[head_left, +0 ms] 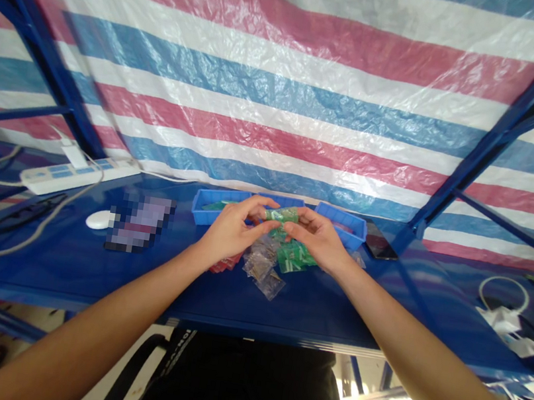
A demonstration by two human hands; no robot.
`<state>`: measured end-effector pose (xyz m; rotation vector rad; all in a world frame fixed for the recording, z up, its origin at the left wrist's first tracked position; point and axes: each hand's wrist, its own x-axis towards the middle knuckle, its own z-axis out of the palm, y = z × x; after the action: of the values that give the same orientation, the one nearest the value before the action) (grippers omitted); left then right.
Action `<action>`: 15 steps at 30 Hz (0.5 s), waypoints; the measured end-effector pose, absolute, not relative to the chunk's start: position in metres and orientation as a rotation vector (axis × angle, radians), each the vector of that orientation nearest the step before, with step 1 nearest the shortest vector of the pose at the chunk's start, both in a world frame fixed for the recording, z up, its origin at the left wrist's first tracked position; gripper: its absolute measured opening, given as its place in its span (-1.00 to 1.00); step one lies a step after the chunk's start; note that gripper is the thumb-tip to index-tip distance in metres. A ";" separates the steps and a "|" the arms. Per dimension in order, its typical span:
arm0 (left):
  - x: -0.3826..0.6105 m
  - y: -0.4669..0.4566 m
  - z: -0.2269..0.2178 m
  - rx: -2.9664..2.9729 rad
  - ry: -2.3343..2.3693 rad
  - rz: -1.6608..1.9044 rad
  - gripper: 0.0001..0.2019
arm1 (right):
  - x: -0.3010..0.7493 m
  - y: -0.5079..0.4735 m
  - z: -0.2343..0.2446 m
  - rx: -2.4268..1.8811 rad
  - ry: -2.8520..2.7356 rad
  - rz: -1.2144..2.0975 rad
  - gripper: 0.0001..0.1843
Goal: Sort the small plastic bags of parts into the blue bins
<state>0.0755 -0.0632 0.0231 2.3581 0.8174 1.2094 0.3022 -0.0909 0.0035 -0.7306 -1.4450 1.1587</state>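
Between my two hands is a small green plastic bag (283, 215), held up in front of the blue bins. My left hand (239, 223) pinches its left end with thumb and fingers. At its right end, my right hand (315, 234) closes on it the same way. Below the hands lies a pile of small clear bags (262, 263) with something brownish inside. More green bags (294, 257) lie just right of that pile, and red bags (226, 263) sit at its left, partly hidden by my left hand and wrist.
Three blue bins (202, 216) stand along the back of the blue table (311, 310). A dark phone (381, 240) lies at right, a white mouse-like object (100, 220) and blurred item at left. A power strip (80, 176) and cables lie far left; a striped sheet hangs behind.
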 end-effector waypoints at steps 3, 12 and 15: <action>0.076 -0.062 0.023 2.320 0.798 1.167 -0.57 | 0.302 -0.088 0.000 -0.719 -1.422 1.201 -0.48; 0.073 -0.063 0.025 2.652 0.650 1.212 -0.58 | 0.305 -0.090 0.002 -0.741 -1.259 1.316 -0.29; 0.072 -0.060 0.025 2.640 0.667 1.262 -0.75 | 0.303 -0.093 0.006 -0.779 -1.276 1.360 -0.51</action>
<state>0.0721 -0.0601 0.0248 2.6402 0.6673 1.2615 0.3033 -0.0927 0.0056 -0.7787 -1.2757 1.3598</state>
